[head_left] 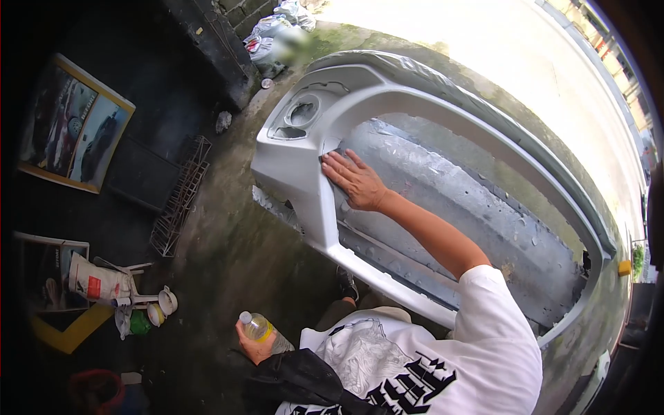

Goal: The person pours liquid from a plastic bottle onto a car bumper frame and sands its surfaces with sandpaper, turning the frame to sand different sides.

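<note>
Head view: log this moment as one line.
left hand: gripping clear bottle | right hand: laid on pale bumper, at edge of its large opening

Looks like you're in an auto body workshop: bare bumper (297, 162), car poster (93, 128) past the grimy floor's (221, 283) left edge.

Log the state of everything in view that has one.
Right hand: open, flat against the pale bumper
Left hand: closed around the bottle
Bottle: capped, contents hard to judge
Pale bumper: unmounted, round opening unfilled
Grey panel: scuffed, flaking
Plastic bags: bulging, heaped together
White shirt: worn, creased
</note>
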Action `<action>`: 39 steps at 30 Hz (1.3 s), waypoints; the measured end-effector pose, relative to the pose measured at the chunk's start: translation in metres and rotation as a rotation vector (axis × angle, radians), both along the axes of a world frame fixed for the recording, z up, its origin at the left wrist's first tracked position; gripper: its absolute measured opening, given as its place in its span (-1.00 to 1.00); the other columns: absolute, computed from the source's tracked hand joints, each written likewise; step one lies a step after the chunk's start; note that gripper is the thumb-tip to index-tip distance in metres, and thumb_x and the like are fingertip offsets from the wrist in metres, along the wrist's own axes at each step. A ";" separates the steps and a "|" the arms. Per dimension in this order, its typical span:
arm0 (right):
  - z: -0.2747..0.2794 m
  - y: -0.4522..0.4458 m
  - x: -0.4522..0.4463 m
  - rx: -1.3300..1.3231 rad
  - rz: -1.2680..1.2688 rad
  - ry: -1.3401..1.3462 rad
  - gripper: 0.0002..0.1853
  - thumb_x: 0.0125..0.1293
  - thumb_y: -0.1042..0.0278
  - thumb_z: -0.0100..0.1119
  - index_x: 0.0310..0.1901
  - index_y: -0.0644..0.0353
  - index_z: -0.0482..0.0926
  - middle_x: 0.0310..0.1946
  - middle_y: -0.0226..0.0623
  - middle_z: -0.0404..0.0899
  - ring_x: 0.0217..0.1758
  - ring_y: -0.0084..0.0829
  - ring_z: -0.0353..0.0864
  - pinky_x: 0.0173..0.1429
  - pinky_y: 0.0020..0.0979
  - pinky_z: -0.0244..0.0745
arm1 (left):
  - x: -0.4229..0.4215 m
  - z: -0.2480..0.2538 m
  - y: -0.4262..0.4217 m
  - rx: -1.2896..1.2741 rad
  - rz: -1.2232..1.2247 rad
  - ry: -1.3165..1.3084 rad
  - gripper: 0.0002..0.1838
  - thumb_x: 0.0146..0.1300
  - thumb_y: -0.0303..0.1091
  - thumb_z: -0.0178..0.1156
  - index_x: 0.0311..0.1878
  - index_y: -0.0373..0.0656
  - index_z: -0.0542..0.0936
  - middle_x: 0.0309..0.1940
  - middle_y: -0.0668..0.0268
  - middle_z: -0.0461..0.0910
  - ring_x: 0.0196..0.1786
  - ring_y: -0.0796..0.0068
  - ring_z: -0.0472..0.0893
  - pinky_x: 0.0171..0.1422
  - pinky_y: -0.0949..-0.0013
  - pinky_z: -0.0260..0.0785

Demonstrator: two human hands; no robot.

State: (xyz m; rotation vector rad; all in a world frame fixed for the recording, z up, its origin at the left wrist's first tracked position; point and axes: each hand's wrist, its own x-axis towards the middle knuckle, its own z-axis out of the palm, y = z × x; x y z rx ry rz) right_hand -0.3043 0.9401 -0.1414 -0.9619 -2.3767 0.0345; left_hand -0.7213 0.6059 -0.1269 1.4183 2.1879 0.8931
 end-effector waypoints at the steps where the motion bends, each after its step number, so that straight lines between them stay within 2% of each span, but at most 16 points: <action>1: 0.001 0.020 0.003 0.085 -0.096 -0.047 0.06 -0.07 0.45 0.16 0.62 0.20 0.12 0.68 -0.11 0.08 0.78 -0.21 -0.08 0.80 0.03 -0.37 | 0.002 -0.002 -0.004 0.010 0.009 -0.060 -0.11 -0.28 -0.36 0.61 0.25 -0.15 0.45 0.00 0.21 0.63 0.06 0.21 0.66 0.27 0.17 0.48; 3: 0.003 0.026 0.000 0.169 -0.186 -0.089 0.06 -0.06 0.46 0.15 0.63 0.20 0.11 0.68 -0.11 0.07 0.78 -0.20 -0.08 0.80 0.04 -0.39 | 0.007 0.002 -0.010 0.020 0.024 -0.116 -0.11 -0.28 -0.37 0.60 0.25 -0.17 0.44 -0.02 0.23 0.60 0.06 0.25 0.63 0.28 0.18 0.46; 6: 0.006 0.001 -0.004 0.046 -0.162 -0.025 0.04 -0.01 0.47 0.13 0.64 0.17 0.09 0.69 -0.13 0.04 0.79 -0.23 -0.10 0.80 0.04 -0.38 | 0.020 0.009 -0.015 0.021 0.022 -0.077 -0.11 -0.27 -0.38 0.60 0.25 -0.17 0.43 -0.02 0.24 0.60 0.05 0.27 0.63 0.27 0.19 0.46; 8: -0.002 -0.038 -0.004 -0.146 0.146 -0.018 -0.03 0.10 0.45 0.09 0.65 0.07 0.09 0.71 -0.29 0.01 0.79 -0.35 -0.13 0.80 0.02 -0.39 | 0.026 0.010 -0.020 0.034 0.053 -0.120 -0.11 -0.28 -0.38 0.61 0.25 -0.17 0.44 -0.02 0.24 0.60 0.06 0.27 0.63 0.27 0.19 0.46; 12: -0.018 -0.063 0.010 -0.108 0.398 -0.129 -0.01 0.09 0.48 0.10 0.66 0.02 0.07 0.73 -0.36 -0.03 0.80 -0.38 -0.15 0.81 0.02 -0.40 | 0.028 0.007 -0.029 0.031 0.071 -0.144 -0.10 -0.28 -0.38 0.61 0.25 -0.16 0.44 0.01 0.23 0.60 0.08 0.26 0.62 0.28 0.18 0.46; 14: -0.019 -0.047 0.015 0.060 0.476 -0.190 0.00 0.10 0.48 0.11 0.67 -0.01 0.07 0.73 -0.38 -0.05 0.80 -0.38 -0.16 0.81 0.03 -0.41 | 0.029 0.008 -0.028 0.035 0.060 -0.085 -0.10 -0.29 -0.38 0.61 0.25 -0.16 0.45 0.02 0.22 0.60 0.09 0.26 0.62 0.29 0.18 0.45; 16: -0.016 -0.023 0.010 0.123 0.432 -0.180 -0.01 0.12 0.47 0.13 0.67 -0.04 0.06 0.72 -0.38 -0.02 0.79 -0.38 -0.13 0.81 0.05 -0.39 | 0.033 0.010 -0.028 0.045 0.058 -0.073 -0.10 -0.29 -0.37 0.61 0.25 -0.16 0.45 0.01 0.22 0.60 0.08 0.27 0.62 0.29 0.18 0.45; 18: 0.000 -0.012 0.001 -0.029 0.069 -0.091 -0.04 0.16 0.45 0.14 0.66 -0.03 0.08 0.71 -0.38 0.03 0.78 -0.37 -0.10 0.81 0.04 -0.38 | 0.037 0.014 -0.030 0.048 0.061 -0.058 -0.10 -0.29 -0.37 0.61 0.26 -0.16 0.45 0.01 0.22 0.61 0.08 0.27 0.62 0.30 0.18 0.45; 22: 0.014 -0.036 -0.002 -0.040 0.034 -0.113 -0.06 0.18 0.43 0.15 0.66 -0.02 0.11 0.70 -0.38 0.06 0.78 -0.36 -0.09 0.81 0.05 -0.39 | 0.042 0.023 -0.020 0.046 -0.015 -0.126 -0.11 -0.29 -0.37 0.61 0.25 -0.17 0.46 0.01 0.23 0.62 0.08 0.29 0.64 0.29 0.20 0.47; 24: 0.017 -0.060 0.002 -0.085 0.370 -0.205 -0.07 0.17 0.48 0.19 0.64 0.04 0.14 0.70 -0.35 0.04 0.78 -0.34 -0.08 0.81 0.04 -0.40 | 0.046 0.027 -0.014 0.046 -0.035 -0.134 -0.12 -0.29 -0.37 0.61 0.24 -0.17 0.47 0.02 0.23 0.63 0.07 0.30 0.65 0.29 0.20 0.48; 27: 0.037 -0.057 0.007 -0.048 0.450 -0.324 -0.11 0.24 0.46 0.16 0.64 -0.09 0.15 0.68 -0.47 0.10 0.76 -0.45 -0.04 0.82 0.03 -0.42 | 0.057 0.046 0.007 0.028 -0.111 -0.059 -0.13 -0.29 -0.36 0.60 0.23 -0.15 0.48 0.00 0.21 0.68 0.06 0.30 0.69 0.26 0.20 0.52; 29: 0.040 -0.036 0.006 0.013 0.399 -0.381 -0.15 0.26 0.48 0.12 0.62 -0.16 0.20 0.65 -0.55 0.19 0.73 -0.56 0.03 0.82 0.03 -0.43 | 0.066 0.063 0.028 -0.035 -0.204 0.045 -0.15 -0.30 -0.36 0.57 0.21 -0.09 0.49 0.00 0.12 0.71 0.07 0.01 0.73 0.22 0.09 0.56; 30: 0.047 -0.024 0.003 0.014 0.407 -0.386 -0.15 0.26 0.48 0.12 0.62 -0.16 0.20 0.65 -0.55 0.19 0.73 -0.56 0.03 0.82 0.03 -0.43 | 0.073 0.077 0.040 -0.035 -0.196 0.040 -0.15 -0.30 -0.36 0.57 0.21 -0.09 0.49 0.00 0.12 0.71 0.07 0.01 0.73 0.22 0.09 0.56; 32: 0.066 -0.006 -0.004 0.001 0.169 -0.525 -0.21 0.28 0.39 0.09 0.60 -0.17 0.28 0.63 -0.56 0.23 0.72 -0.57 0.07 0.81 0.05 -0.43 | 0.090 0.107 0.068 -0.108 -0.342 0.140 -0.17 -0.28 -0.33 0.54 0.21 -0.07 0.48 0.02 0.12 0.71 0.06 -0.06 0.72 0.20 0.06 0.57; 34: 0.062 -0.010 -0.013 0.009 0.154 -0.512 -0.25 0.26 0.36 0.11 0.56 -0.11 0.35 0.60 -0.53 0.29 0.72 -0.51 0.09 0.80 0.08 -0.42 | 0.099 0.125 0.097 -0.116 -0.404 0.166 -0.16 -0.30 -0.30 0.55 0.20 -0.08 0.48 0.02 0.09 0.71 0.08 -0.09 0.70 0.19 0.05 0.57; 39: 0.043 -0.065 -0.017 -0.092 0.444 -0.440 -0.30 0.31 0.39 0.04 0.54 -0.02 0.38 0.61 -0.47 0.28 0.73 -0.48 0.06 0.82 0.04 -0.40 | 0.130 0.167 0.165 -0.238 -0.581 0.388 -0.19 -0.28 -0.23 0.55 0.16 -0.11 0.47 -0.02 0.07 0.72 0.08 -0.15 0.69 0.16 0.01 0.57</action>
